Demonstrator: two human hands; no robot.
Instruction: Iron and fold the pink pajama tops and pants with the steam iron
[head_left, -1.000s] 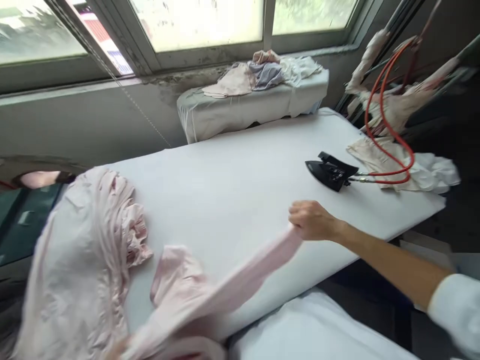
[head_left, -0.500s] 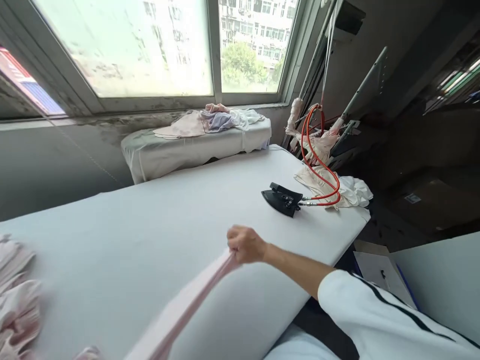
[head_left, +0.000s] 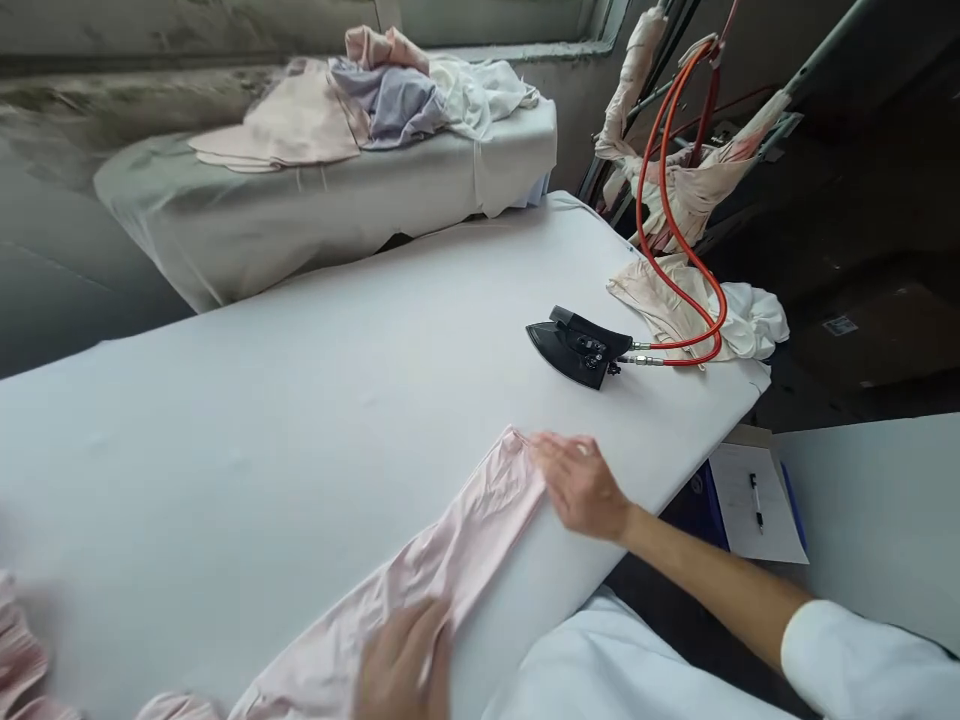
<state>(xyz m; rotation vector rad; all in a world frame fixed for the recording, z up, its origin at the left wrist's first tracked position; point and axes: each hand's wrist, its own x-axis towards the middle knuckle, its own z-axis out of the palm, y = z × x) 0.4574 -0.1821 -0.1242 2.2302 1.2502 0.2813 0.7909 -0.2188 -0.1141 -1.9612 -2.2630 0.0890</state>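
Right hand (head_left: pixel 581 487) flat on soft pink fabric (head_left: pixel 442 570); left hand (head_left: pixel 401 660) pressing it

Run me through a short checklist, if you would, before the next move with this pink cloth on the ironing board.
The right hand rests on the end of the pink cloth: ok.
The left hand lies on the same cloth: ok.
The cloth lies smooth on the ironing board: not ok, creases remain near the left hand.
The black iron sits on the board, apart from the cloth: ok.
The red hose runs from the iron over the pale cloth without a visible kink: ok.
The iron's heat: cannot tell.
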